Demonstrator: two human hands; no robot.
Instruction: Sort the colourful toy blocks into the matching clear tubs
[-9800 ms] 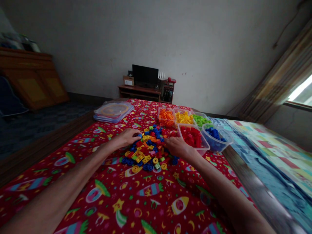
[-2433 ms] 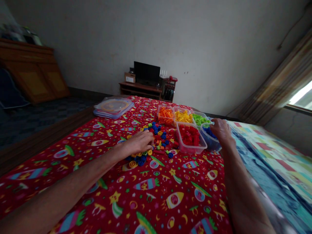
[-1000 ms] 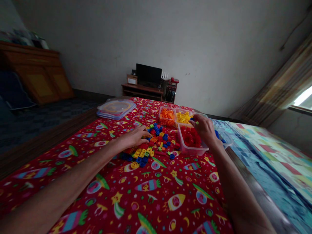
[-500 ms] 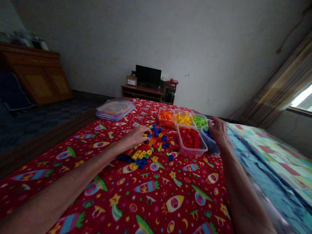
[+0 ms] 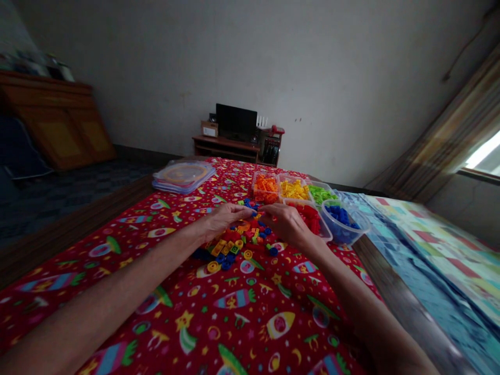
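On the near part of the red patterned cloth, two bare forearms are extended forward and converge over a pile of loose building blocks. The left hand is laid palm down on the left side of the pile, with its fingers drawn together toward the far edge of the pile; whether a block is pinched between them cannot be told. The right hand is placed on the right side of the pile, its fingers narrowed and pointed toward those of the left hand, the tips nearly meeting; a held block cannot be confirmed. Just beyond the right hand, a clear tub of red blocks is partly covered by it. To the right of that tub, a round bowl of blue blocks is set near the cloth's edge. Further back, three clear tubs are arranged in a row: orange blocks, yellow blocks and green blocks. At the far left of the cloth, a stack of clear lids is located. Against the far wall, a low stand carries a dark monitor.
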